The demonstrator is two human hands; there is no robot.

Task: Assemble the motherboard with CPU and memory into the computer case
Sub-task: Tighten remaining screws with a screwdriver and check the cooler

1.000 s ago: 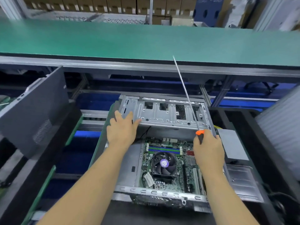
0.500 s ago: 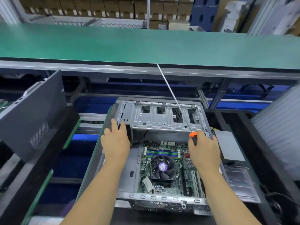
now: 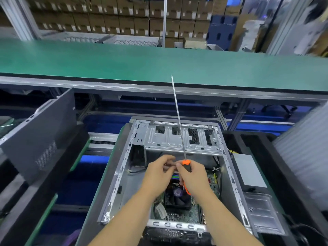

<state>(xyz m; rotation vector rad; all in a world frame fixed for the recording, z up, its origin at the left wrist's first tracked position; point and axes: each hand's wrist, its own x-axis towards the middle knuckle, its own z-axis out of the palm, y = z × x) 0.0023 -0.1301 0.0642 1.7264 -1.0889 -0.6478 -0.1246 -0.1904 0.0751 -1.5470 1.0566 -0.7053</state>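
A: What are the fingers doing?

B: The right hand [image 3: 194,176] has its fingers curled round the handle of a screwdriver [image 3: 186,166], orange and black. The long shaft points up and away, its tip standing against the edge of the green conveyor belt [image 3: 124,63]. The left hand [image 3: 158,173] meets it fingertip to fingertip, its thumb and forefinger pinching something small and pale. It is too blurred to name.

A: And below the hands?

B: The computer case [image 3: 122,167] lies open on its side, under both wrists. The motherboard [image 3: 182,216] sits inside it, near the case's near end. The hands and forearms hide much of it; the CPU cooler fan [image 3: 178,195] shows only partly beneath the right palm, and a sliver of the memory slots [image 3: 174,175] shows between the hands.

A: The far end of the case?

B: A silver drive cage [image 3: 181,139] spans it, crossed by the screwdriver shaft. A grey power supply [image 3: 248,171] lies just outside the case's right wall.

A: Further out?

B: A dark side panel [image 3: 40,135] leans at the left. Stacked cardboard boxes [image 3: 110,16] stand beyond the belt, blurred. Something pale and ribbed at the right edge is cut off.
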